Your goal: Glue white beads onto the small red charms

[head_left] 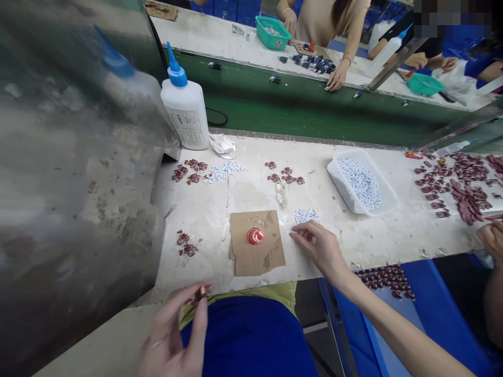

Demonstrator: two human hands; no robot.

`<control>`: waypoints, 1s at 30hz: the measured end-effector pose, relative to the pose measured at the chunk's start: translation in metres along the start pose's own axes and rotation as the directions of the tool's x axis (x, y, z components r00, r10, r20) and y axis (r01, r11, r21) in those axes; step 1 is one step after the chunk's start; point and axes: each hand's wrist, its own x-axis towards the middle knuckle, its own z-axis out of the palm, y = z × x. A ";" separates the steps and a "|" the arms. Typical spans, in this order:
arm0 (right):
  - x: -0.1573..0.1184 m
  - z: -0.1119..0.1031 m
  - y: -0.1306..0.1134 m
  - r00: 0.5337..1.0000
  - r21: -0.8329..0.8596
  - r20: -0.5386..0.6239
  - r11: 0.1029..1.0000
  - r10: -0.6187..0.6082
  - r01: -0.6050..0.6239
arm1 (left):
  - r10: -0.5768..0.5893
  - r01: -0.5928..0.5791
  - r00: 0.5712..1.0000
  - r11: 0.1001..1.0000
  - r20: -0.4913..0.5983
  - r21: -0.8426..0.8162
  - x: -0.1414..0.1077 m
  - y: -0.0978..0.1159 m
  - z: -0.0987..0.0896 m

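My left hand (176,330) is closed at the table's front edge, its thumb and fingertips pinching a small dark-brown piece (201,293) with a pale yellowish spot. My right hand (320,246) reaches over the table, thumb and forefinger pressed together at a tiny white piece (293,231). Just beyond those fingers lies a small heap of white-and-blue bits (307,215). Between my hands sits a cardboard square (243,262) with a glossy red round blob (255,236) on it. Small brown pieces (188,250) lie in a cluster to the left.
A white glue bottle (186,115) with a blue nozzle stands by a metal wall (78,183). More white bits fill a clear tub (387,201). Brown pieces (467,178) spread at the right. Across a green conveyor (251,99), other people work near a green basket (271,39).
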 end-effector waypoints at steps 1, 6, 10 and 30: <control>0.002 0.000 0.000 1.000 0.006 0.009 1.000 0.011 -0.011 | -0.004 0.005 0.998 1.000 0.068 -0.018 0.003 0.001 0.009; 0.006 -0.002 -0.009 0.994 -0.006 0.025 0.994 -0.111 0.111 | -0.088 0.103 0.968 0.993 0.235 -0.051 0.017 0.004 0.027; 0.011 -0.004 -0.030 0.973 0.089 0.075 0.973 -0.218 0.212 | -0.151 0.185 0.960 0.975 0.237 -0.125 0.025 0.013 0.031; 0.028 0.001 -0.063 0.903 0.114 0.168 0.917 -0.396 0.381 | -0.034 0.036 0.975 0.999 0.220 -0.003 0.035 0.010 0.037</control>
